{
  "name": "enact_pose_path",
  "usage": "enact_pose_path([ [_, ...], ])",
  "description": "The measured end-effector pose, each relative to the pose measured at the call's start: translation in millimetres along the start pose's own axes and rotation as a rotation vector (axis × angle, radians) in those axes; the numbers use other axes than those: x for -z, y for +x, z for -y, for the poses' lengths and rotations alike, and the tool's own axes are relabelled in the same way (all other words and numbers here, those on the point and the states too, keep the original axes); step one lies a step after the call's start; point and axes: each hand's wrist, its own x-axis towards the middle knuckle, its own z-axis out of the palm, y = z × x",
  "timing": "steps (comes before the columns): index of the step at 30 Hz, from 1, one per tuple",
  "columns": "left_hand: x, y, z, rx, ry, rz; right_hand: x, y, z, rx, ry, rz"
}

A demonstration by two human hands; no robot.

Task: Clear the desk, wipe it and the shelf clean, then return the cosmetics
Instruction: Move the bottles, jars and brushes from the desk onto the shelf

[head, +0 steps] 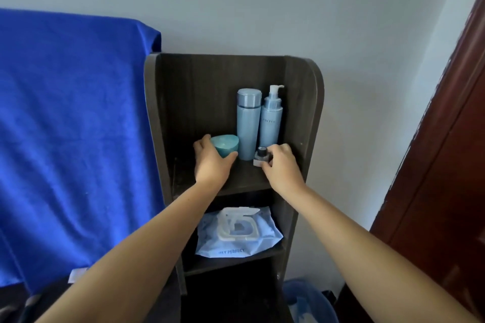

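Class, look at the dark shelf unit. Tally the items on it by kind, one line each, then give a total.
Tall light-blue bottles: 2, a capped bottle and a pump bottle
Teal jar: 1
Small dark-capped bottle: 1
Wipes pack: 1
Total: 5

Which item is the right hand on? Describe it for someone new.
On the dark wooden shelf unit, top shelf, in front of two tall pale blue bottles. The right hand grips a small bottle: grey, squarish, dark-capped, the shortest there.
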Motion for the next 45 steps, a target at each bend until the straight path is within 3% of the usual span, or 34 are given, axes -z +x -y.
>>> enact_pose_path([
  [7, 5, -7, 0, -0.037, -0.093, 0.004, -8, -10, -3, 0.058, 0.11, -0.148],
  [12, 40, -51, 19, -0.416, -0.082, -0.051, -20, -48, 23, 0.317, 0.146, -0.236],
  [16, 97, -101, 75, -0.534, 0.015, -0.006, -64, -92, 65, 0.476, 0.281, -0.088],
  [19, 149, -125, 151, -0.397, 0.166, 0.012, -124, -131, 101, 0.541, 0.308, 0.113],
  [23, 234, -141, 277, 0.059, 0.313, -0.013, -224, -185, 154, 0.512, 0.221, 0.377],
  [26, 288, -148, 357, 0.338, 0.471, 0.044, -299, -219, 193, 0.381, 0.171, 0.624],
  [30, 316, -149, 425, 0.549, 0.573, 0.196, -375, -244, 233, 0.238, 0.089, 0.766],
  [38, 307, -131, 457, 0.49, 0.805, 0.335, -440, -252, 269, 0.084, -0.239, 0.765],
  [42, 313, -132, 441, 0.486, 0.654, 0.261, -422, -245, 267, 0.031, -0.114, 0.711],
  [45, 318, -127, 410, 0.362, 0.448, 0.139, -388, -231, 265, 0.022, 0.097, 0.571],
])
